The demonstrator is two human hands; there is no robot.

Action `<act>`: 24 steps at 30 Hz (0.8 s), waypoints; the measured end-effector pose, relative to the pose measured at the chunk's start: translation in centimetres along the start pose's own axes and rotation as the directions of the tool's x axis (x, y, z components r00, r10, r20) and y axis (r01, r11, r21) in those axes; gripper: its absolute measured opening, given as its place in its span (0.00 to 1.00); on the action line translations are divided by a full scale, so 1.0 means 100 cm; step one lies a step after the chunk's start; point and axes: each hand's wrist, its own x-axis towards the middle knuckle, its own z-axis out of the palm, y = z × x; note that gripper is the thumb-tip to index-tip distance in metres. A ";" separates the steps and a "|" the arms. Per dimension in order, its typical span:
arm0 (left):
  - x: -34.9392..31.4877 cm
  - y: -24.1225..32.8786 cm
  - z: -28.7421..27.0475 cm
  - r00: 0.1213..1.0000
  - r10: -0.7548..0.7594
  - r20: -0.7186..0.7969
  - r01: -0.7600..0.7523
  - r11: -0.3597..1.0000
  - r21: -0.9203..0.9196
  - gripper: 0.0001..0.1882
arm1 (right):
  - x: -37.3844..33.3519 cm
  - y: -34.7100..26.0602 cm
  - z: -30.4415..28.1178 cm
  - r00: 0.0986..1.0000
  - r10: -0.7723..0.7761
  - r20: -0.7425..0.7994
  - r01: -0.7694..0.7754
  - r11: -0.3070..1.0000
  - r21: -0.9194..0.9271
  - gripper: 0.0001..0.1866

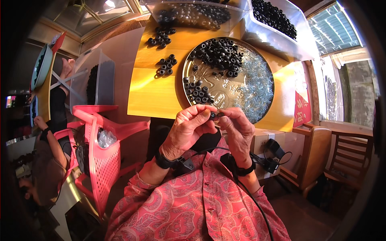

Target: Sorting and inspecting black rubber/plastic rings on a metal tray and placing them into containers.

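Close to my chest, at the table's near edge, both hands meet. My left hand (192,127) pinches a small black ring-shaped part (213,115) between thumb and fingers. Against it, my right hand (238,129) is closed in a pinch; a tiny dark piece shows at its fingertips, too small to name. Just beyond lies a round metal tray (185,60). It holds a heap of black ring-shaped parts (223,54), a smaller cluster of them (198,92) at the near left, and a spread of tiny glinting bluish pieces (257,86) on the right.
Two loose groups of black parts (165,66) sit on the yellow table (148,96) left of the tray. Clear plastic bins (277,42) of black parts stand at the far side. A pink chair (106,168) is at left, near another person's arm (54,142); wooden chairs (317,156) are at right.
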 end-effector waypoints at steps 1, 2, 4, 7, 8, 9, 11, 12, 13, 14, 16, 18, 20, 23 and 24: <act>0.000 0.000 -0.001 1.000 0.001 0.006 -0.001 1.000 -0.002 0.13 | 0.000 0.000 0.001 1.000 -0.007 -0.008 0.007 1.000 -0.004 0.06; 0.000 0.001 -0.001 1.000 0.001 0.012 -0.001 1.000 -0.003 0.13 | 0.000 0.000 0.002 1.000 -0.015 -0.015 0.014 1.000 -0.007 0.06; 0.000 0.000 -0.001 1.000 0.004 0.005 -0.004 1.000 -0.001 0.12 | 0.000 0.000 0.005 1.000 -0.025 -0.017 0.025 1.000 0.003 0.06; 0.000 -0.001 0.000 1.000 0.022 -0.007 -0.021 1.000 0.010 0.12 | -0.001 0.003 0.005 0.997 -0.072 -0.021 0.071 0.997 -0.027 0.06; 0.000 -0.002 0.000 0.999 0.036 -0.012 -0.036 0.999 0.017 0.12 | -0.001 0.004 0.005 0.994 -0.109 -0.019 0.107 0.992 -0.068 0.06; 0.000 -0.002 0.000 0.999 0.036 -0.013 -0.036 0.999 0.017 0.12 | -0.001 0.005 0.005 0.994 -0.108 -0.019 0.107 0.992 -0.068 0.06; -0.001 -0.002 -0.002 0.999 0.036 -0.013 -0.035 0.999 0.022 0.12 | 0.000 0.004 0.005 0.982 -0.186 0.005 0.185 0.968 -0.169 0.07; -0.001 -0.002 -0.002 0.999 0.036 -0.014 -0.035 0.999 0.022 0.12 | 0.000 0.004 0.006 0.983 -0.186 0.005 0.184 0.968 -0.168 0.07; -0.001 -0.002 -0.001 0.999 0.038 -0.017 -0.038 0.999 -0.005 0.12 | -0.001 0.004 0.006 0.986 -0.168 0.002 0.167 0.975 -0.148 0.06; 0.000 -0.003 -0.001 0.999 0.041 -0.020 -0.042 0.999 -0.032 0.12 | -0.001 0.004 0.006 0.989 -0.151 0.000 0.150 0.981 -0.127 0.06; 0.000 -0.003 -0.003 1.000 0.030 0.002 -0.030 0.997 -0.064 0.12 | -0.003 0.000 0.009 0.995 -0.097 -0.018 0.096 0.994 -0.057 0.06; 0.000 -0.002 -0.003 0.999 0.020 0.025 -0.018 0.995 -0.095 0.12 | -0.003 -0.001 0.009 0.999 -0.043 -0.033 0.043 0.999 0.013 0.05; 0.000 -0.001 -0.001 0.999 0.031 0.015 -0.030 0.998 -0.059 0.13 | -0.003 -0.001 0.009 0.999 -0.028 -0.036 0.030 0.998 0.054 0.05; -0.002 0.002 0.001 0.999 0.043 -0.007 -0.043 0.999 -0.001 0.14 | -0.003 -0.001 0.006 1.000 0.005 -0.008 -0.004 0.999 0.048 0.06; -0.002 0.002 0.000 0.999 0.043 -0.008 -0.043 0.999 -0.001 0.14 | -0.002 0.000 0.005 1.000 0.006 -0.007 -0.005 0.999 0.048 0.06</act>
